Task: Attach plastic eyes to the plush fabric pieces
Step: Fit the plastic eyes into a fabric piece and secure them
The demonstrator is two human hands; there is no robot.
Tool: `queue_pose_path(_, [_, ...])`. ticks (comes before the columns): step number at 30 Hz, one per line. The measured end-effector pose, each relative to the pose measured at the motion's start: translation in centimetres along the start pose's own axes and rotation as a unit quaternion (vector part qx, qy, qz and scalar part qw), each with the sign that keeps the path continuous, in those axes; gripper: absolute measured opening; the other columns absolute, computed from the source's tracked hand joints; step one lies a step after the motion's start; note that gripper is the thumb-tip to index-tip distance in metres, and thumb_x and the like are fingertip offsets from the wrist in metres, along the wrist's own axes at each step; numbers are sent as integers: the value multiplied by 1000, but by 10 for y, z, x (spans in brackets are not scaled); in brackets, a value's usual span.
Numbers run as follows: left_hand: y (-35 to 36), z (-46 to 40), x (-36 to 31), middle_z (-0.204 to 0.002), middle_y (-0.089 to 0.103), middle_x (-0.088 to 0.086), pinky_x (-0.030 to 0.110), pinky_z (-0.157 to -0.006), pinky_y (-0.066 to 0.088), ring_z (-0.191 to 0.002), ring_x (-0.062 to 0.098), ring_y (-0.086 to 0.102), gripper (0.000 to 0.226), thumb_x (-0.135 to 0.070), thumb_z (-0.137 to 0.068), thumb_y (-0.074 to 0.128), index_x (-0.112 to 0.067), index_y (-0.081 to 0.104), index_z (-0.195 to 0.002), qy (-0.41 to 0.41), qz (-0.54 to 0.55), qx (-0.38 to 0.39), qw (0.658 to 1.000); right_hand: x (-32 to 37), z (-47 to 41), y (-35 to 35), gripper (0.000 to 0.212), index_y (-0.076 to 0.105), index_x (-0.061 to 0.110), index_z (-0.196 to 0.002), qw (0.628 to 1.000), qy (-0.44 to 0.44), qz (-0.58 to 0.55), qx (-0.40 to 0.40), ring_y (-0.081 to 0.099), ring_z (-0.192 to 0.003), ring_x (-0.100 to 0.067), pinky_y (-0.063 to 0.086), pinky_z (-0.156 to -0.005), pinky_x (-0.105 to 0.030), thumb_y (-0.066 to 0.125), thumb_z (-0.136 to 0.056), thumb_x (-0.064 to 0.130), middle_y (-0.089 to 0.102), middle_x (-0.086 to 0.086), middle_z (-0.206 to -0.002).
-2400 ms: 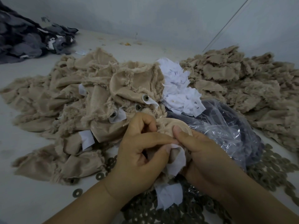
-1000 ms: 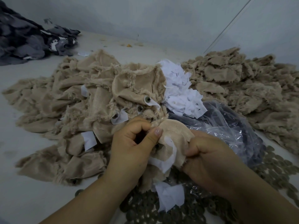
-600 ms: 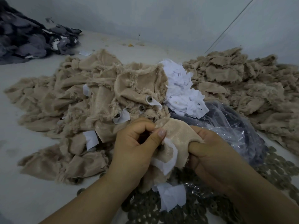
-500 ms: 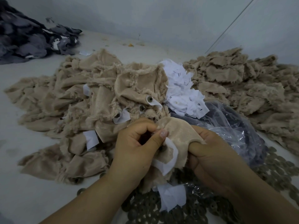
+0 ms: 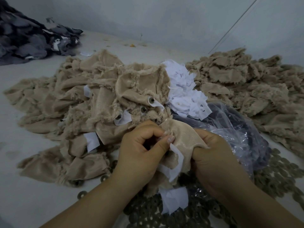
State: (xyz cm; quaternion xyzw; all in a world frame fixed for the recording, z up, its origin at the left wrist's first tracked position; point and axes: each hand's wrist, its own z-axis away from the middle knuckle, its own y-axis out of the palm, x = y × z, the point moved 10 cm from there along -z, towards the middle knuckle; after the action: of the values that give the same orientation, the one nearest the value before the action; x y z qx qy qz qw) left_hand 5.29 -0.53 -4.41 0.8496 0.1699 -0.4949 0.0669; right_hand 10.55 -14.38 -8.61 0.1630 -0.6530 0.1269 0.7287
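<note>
In the head view I had my left hand curled, its thumb and fingertips pinching at the top fold of the beige plush piece, while my right hand gripped the piece's other edge in a closed fist; I judged this kept the backing taut over the heap of washers so an eye post could be seated, though no eye showed between my fingers. Against the frame half a second earlier, the left thumb had slid slightly toward the white patch, and the finished pile lay unchanged.
</note>
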Motion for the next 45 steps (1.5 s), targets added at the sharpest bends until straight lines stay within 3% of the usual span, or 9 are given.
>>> queue_pose_path(11, [0, 1, 2, -69, 58, 4, 28, -63, 48, -66, 19, 55, 25, -31, -81, 66, -9, 66, -69, -3, -21, -3, 1000, 29, 9, -2, 57, 81, 31, -74, 992, -104, 56, -33, 70, -55, -15, 53, -48, -23, 58, -77, -21, 76, -6, -69])
queue_pose_path(19, [-1, 0, 9, -69, 61, 8, 36, -64, 51, -69, 29, 57, 28, -37, -74, 68, -9, 68, -69, -38, 17, -9, 999, 16, 4, -2, 53, 81, 21, -79, 997, -74, 4, -14, 71, -61, -21, 55, -52, -27, 52, -80, -23, 75, -13, -73])
queue_pose_path(23, [-4, 1, 8, -68, 60, 9, 35, -61, 50, -66, 28, 57, 24, -30, -77, 71, -8, 66, -69, -28, -14, -16, 999, 5, 0, 0, 24, 74, 6, -69, 999, -17, -38, 2, 64, -66, -28, 57, -60, -43, 55, -82, 10, 67, -25, -73])
queue_pose_path(26, [-5, 1, 8, -68, 60, 9, 35, -60, 50, -65, 27, 57, 18, -20, -79, 70, -5, 66, -68, -28, -26, -17, 999, 9, 5, 10, 32, 79, 12, -69, 989, 5, -141, 37, 73, -75, -25, 61, -66, -35, 60, -77, 37, 75, -12, -77])
queue_pose_path(28, [-2, 0, 4, -67, 60, 9, 38, -60, 49, -65, 25, 56, 21, -20, -80, 70, -4, 65, -67, -12, -41, -6, 999, 12, 7, 11, 42, 79, 11, -81, 997, -19, -60, 34, 74, -80, -31, 61, -70, -38, 67, -79, 52, 76, -18, -86])
queue_pose_path(30, [1, 1, 1, -66, 59, 7, 38, -59, 49, -64, 22, 56, 26, -27, -80, 69, -4, 65, -67, 4, -42, 6, 999, 15, 6, 9, 35, 79, 14, -84, 999, -39, -9, 11, 74, -76, -33, 61, -65, -36, 83, -71, 46, 77, -16, -85])
queue_pose_path(33, [2, 1, 4, -67, 61, 9, 41, -60, 50, -65, 26, 57, 28, -31, -81, 69, -6, 68, -69, -10, -20, 13, 1000, 10, 5, 4, 37, 80, 12, -87, 999, -26, -38, -5, 75, -79, -33, 61, -67, -36, 80, -61, 37, 77, -17, -89])
queue_pose_path(38, [4, 3, 17, -73, 67, 10, 39, -65, 55, -70, 29, 63, 11, -21, -82, 71, -14, 72, -73, -65, 56, 19, 996, 7, 4, 4, 28, 80, 10, -86, 996, -7, -89, -12, 75, -80, -32, 63, -69, -36, 77, -65, 28, 77, -20, -90])
queue_pose_path(45, [3, 4, 22, -72, 64, 19, 32, -64, 53, -67, 21, 59, 19, -19, -86, 62, -9, 70, -73, -91, 97, 13, 991, 1, 4, 6, 34, 77, 0, -95, 991, 27, -129, -7, 74, -89, -40, 63, -76, -43, 76, -69, 21, 75, -25, -97])
